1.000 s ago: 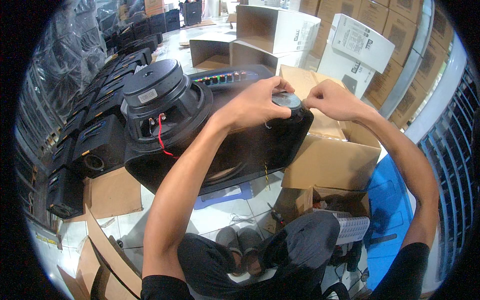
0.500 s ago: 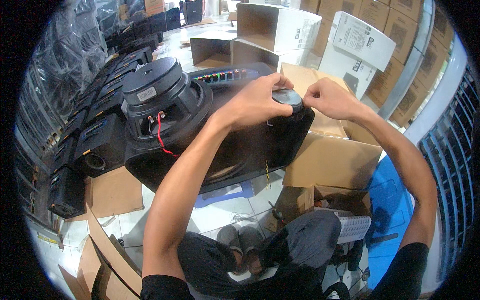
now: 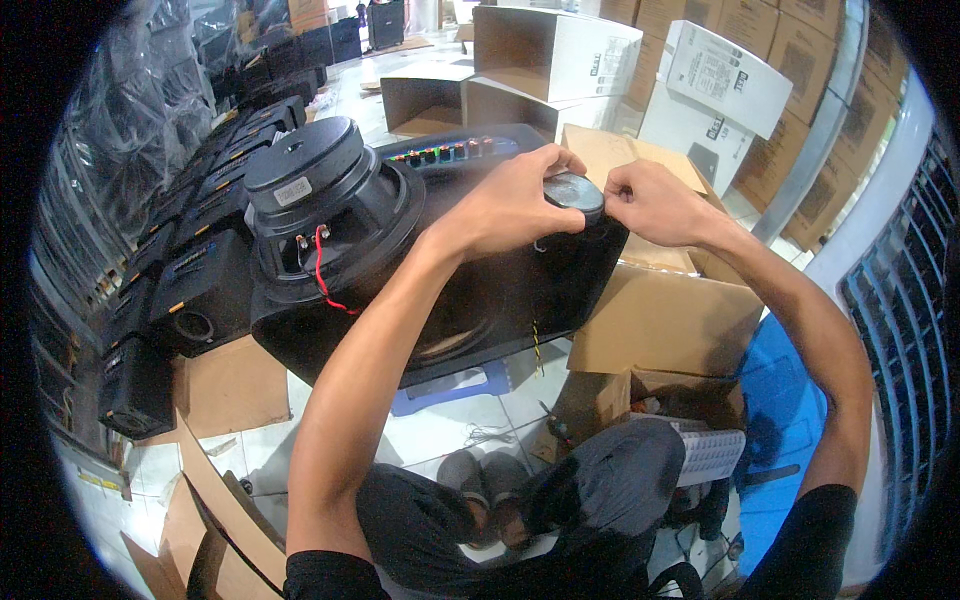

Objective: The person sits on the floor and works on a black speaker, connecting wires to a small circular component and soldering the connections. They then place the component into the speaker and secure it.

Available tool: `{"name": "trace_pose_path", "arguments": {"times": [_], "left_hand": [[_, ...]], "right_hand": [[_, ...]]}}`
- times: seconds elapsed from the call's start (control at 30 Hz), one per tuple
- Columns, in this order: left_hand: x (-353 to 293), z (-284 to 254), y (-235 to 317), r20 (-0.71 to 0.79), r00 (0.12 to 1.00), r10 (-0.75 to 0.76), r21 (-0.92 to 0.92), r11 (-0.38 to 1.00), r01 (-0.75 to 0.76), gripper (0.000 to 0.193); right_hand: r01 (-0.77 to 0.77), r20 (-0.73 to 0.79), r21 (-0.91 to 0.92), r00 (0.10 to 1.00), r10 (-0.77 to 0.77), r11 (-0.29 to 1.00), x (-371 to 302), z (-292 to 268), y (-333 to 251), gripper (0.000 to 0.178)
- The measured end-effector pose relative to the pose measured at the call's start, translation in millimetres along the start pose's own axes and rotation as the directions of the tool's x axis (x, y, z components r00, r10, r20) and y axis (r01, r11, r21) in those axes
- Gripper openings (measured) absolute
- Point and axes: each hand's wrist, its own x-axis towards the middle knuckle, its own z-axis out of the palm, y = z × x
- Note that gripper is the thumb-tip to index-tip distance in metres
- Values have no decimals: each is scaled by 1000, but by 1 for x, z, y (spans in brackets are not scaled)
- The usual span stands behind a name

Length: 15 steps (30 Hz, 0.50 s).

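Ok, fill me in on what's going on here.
The person's left hand grips a round, dark driver magnet at the right end of a black speaker cabinet. The right hand is closed up at the magnet's right side; whether it pinches anything is too small to tell. A large black woofer rests magnet-up on the cabinet's left part, with a red wire at its terminal.

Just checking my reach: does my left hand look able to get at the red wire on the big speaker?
Probably not while occupied: your left hand is clasped around the round grey-topped part. The red wire itself looks uncovered, left of your left forearm.
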Motion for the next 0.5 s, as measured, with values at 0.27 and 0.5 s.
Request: {"name": "trace_pose_path", "arguments": {"times": [0.27, 0.5], "left_hand": [[-1, 1, 2, -14, 1000, 6, 51, 999, -6, 61], [-3, 3, 4, -33, 999, -20, 142, 990, 25, 59]], "right_hand": [[-30, -61, 30, 998, 32, 999, -11, -1, -2, 29], [-97, -270, 249, 948, 165, 964, -71, -26, -31, 33]]}}
